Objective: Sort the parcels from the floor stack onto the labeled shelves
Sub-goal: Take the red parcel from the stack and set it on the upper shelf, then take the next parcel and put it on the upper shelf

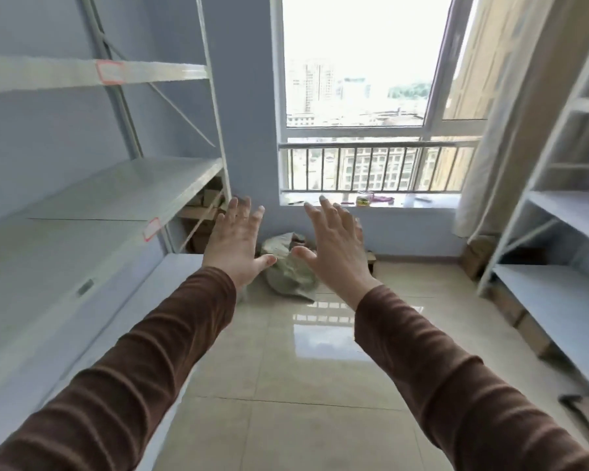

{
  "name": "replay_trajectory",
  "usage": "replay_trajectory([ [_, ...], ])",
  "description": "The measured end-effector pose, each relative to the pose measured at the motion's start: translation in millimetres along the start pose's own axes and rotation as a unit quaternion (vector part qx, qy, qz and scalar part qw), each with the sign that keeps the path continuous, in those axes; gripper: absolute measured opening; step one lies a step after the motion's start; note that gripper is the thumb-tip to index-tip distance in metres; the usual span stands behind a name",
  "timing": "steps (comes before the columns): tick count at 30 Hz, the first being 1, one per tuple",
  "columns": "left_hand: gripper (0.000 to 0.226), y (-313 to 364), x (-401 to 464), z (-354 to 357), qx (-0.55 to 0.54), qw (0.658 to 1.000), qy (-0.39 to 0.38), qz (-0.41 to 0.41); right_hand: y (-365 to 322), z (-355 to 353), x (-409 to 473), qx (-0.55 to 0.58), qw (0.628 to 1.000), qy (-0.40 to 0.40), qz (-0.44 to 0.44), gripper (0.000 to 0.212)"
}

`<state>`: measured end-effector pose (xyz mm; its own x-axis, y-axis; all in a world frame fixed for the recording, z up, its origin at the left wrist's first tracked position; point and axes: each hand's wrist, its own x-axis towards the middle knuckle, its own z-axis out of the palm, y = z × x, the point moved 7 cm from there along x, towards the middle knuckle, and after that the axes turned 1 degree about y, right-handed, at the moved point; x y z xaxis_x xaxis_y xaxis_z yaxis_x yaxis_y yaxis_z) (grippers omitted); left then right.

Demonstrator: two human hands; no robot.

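Note:
Both arms in brown sleeves stretch forward over the tiled floor. My left hand (234, 240) and my right hand (335, 247) are held out with fingers spread and hold nothing. Between and beyond them a grey-green sack of parcels (288, 270) lies on the floor under the window. The white metal shelf unit on the left (123, 188) has bare boards, with red-edged labels (110, 72) on the upper rail and a second label (151, 229) on the middle shelf edge. Cardboard boxes (206, 212) sit low behind that unit.
A second white shelf unit (558, 212) stands on the right, with brown boxes (475, 256) on the floor beside and beneath it. A window with a railing (371, 164) fills the far wall, and a jar (364, 198) stands on its sill. A beige curtain (510, 113) hangs right of it.

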<state>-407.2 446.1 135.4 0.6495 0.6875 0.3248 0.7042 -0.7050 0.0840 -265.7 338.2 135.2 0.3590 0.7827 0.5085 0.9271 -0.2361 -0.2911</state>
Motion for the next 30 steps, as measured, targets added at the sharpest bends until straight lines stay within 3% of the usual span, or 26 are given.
replay_trajectory([
  [8, 0.099, 248, -21, 74, -0.064, 0.984, -0.071, 0.153, 186, -94, -146, -0.082, 0.984, -0.003, 0.16, 0.083],
  [17, 0.098, 532, -108, 150, -0.106, 0.938, -0.149, 0.293, 369, -194, -342, -0.156, 0.935, -0.042, 0.316, 0.082],
  [24, 0.097, 673, -148, 186, -0.129, 0.894, -0.18, 0.39, 460, -249, -437, -0.183, 0.887, -0.046, 0.421, 0.081],
  [30, 0.096, 751, -166, 217, -0.14, 0.859, -0.203, 0.448, 510, -261, -499, -0.181, 0.843, -0.036, 0.505, 0.083],
])
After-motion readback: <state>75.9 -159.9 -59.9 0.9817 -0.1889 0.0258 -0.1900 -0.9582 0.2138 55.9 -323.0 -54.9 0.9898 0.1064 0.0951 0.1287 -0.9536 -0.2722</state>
